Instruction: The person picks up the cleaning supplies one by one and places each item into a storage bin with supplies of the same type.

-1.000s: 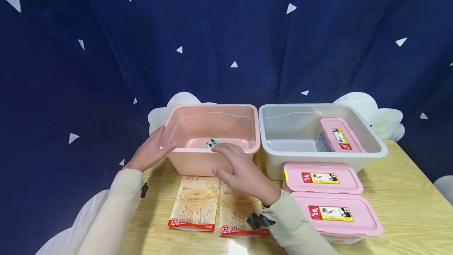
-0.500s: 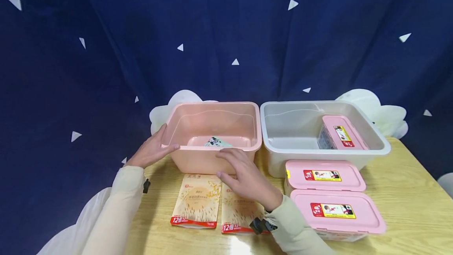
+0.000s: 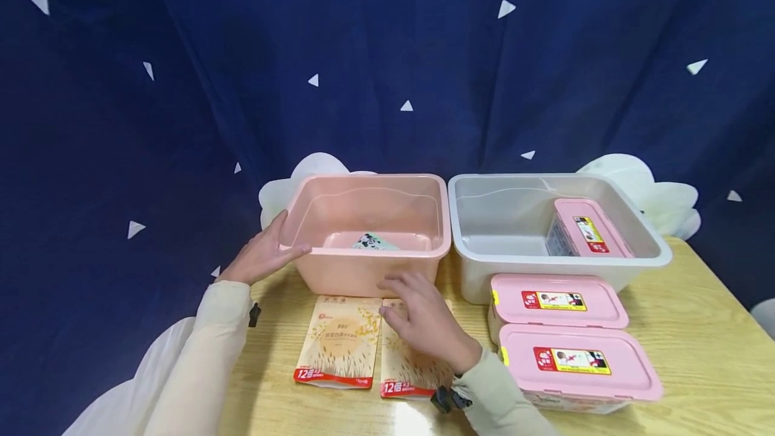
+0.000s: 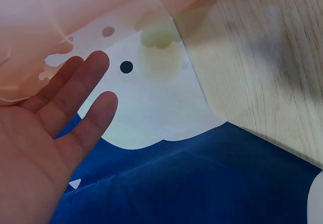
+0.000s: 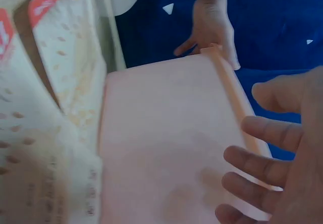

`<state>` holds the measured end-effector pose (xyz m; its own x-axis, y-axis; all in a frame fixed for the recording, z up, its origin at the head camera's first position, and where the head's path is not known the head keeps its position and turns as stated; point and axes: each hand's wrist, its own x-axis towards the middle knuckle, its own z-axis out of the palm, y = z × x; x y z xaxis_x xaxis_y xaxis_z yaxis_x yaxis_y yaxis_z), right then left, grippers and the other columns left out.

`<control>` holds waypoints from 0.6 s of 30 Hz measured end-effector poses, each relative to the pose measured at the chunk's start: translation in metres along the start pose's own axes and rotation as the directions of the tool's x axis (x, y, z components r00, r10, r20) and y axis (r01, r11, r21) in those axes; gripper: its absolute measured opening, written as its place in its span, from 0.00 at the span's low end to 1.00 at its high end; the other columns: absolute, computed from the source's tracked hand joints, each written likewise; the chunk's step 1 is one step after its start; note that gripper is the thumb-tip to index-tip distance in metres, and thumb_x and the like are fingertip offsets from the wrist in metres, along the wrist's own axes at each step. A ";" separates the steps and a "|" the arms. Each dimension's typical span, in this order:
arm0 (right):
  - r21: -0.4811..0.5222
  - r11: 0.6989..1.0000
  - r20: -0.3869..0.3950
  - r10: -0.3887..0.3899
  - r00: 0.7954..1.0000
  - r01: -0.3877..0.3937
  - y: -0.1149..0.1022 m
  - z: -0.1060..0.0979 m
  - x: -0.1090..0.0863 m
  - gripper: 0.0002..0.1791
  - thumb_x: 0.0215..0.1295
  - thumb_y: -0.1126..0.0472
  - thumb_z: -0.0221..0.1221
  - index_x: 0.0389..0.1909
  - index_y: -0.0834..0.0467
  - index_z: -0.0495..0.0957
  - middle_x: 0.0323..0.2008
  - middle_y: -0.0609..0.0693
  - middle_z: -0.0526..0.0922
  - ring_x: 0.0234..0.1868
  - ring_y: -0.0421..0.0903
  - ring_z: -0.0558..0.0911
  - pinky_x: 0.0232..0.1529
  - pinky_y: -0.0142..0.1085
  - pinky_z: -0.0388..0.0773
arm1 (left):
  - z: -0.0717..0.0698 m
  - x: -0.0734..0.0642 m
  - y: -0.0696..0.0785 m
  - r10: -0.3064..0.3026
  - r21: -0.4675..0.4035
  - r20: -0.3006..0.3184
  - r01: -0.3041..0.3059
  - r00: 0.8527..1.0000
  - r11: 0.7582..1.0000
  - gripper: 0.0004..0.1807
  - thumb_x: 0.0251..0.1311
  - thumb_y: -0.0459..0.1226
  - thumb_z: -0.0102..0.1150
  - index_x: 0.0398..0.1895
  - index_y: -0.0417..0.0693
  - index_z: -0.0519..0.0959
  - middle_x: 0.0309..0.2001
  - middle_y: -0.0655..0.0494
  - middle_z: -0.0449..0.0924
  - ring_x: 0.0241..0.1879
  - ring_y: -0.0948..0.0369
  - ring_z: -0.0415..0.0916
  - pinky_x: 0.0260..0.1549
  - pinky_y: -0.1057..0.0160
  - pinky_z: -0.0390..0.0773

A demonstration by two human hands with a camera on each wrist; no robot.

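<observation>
My left hand (image 3: 262, 254) rests at the left front corner of the pink bin (image 3: 357, 274), its fingers straight along the outer side and the thumb at the rim. In the left wrist view, the fingers (image 4: 75, 90) lie against the bin's edge. Over the right-hand beige packet (image 3: 402, 362), in front of the bin, hovers my right hand (image 3: 426, 321) with relaxed, spread fingers and nothing in them. A second beige packet (image 3: 339, 342) with a red bottom strip lies beside it on the left. Inside the pink bin is a mint-green packet (image 3: 374, 242) with a black-and-white print.
A grey-white bin (image 3: 502, 244) stands right of the pink one, holding a pink-lidded box (image 3: 584, 227). Two more pink-lidded boxes (image 3: 560, 318) (image 3: 578, 382) sit in front of it on the wooden table (image 3: 702, 369). A blue curtain (image 3: 375, 39) hangs behind.
My right hand has drawn back from the pink bin's front rim, down over the right-hand beige packet. The left hand stays at the bin's corner. The view has shifted slightly.
</observation>
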<state>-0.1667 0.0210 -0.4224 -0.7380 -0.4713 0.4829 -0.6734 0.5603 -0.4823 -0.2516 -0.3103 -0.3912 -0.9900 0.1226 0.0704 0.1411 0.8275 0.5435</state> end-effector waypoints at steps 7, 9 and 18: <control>-0.086 0.987 0.005 0.136 0.991 -0.135 0.013 0.015 -0.011 0.21 0.61 0.57 0.65 0.53 0.61 0.81 0.56 0.60 0.81 0.58 0.58 0.77 0.55 0.56 0.75 | 0.000 0.002 0.000 0.022 -0.016 -0.012 -0.022 1.000 1.000 0.53 0.57 0.62 0.61 0.79 0.59 0.46 0.72 0.47 0.66 0.67 0.46 0.69 0.65 0.37 0.68; -0.109 0.980 -0.003 0.168 0.986 -0.167 0.017 0.018 -0.013 0.21 0.60 0.57 0.65 0.53 0.62 0.81 0.55 0.60 0.81 0.57 0.59 0.76 0.53 0.56 0.76 | 0.000 0.002 -0.001 0.031 -0.019 -0.013 -0.031 0.999 0.999 0.52 0.57 0.62 0.61 0.79 0.59 0.46 0.72 0.47 0.66 0.67 0.45 0.69 0.64 0.37 0.68; -0.232 0.914 -0.138 0.309 0.941 -0.334 0.040 0.033 -0.022 0.15 0.56 0.59 0.67 0.43 0.62 0.84 0.43 0.58 0.85 0.43 0.58 0.80 0.41 0.49 0.78 | 0.002 0.001 -0.003 0.018 -0.032 -0.009 -0.018 1.000 0.999 0.53 0.57 0.65 0.59 0.79 0.61 0.45 0.72 0.47 0.65 0.67 0.45 0.69 0.64 0.36 0.68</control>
<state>-0.1788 0.0310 -0.4759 -0.8963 -0.1763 0.4069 -0.3588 0.8275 -0.4318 -0.2529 -0.3118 -0.3940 -0.9873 0.1323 0.0874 0.1585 0.8072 0.5686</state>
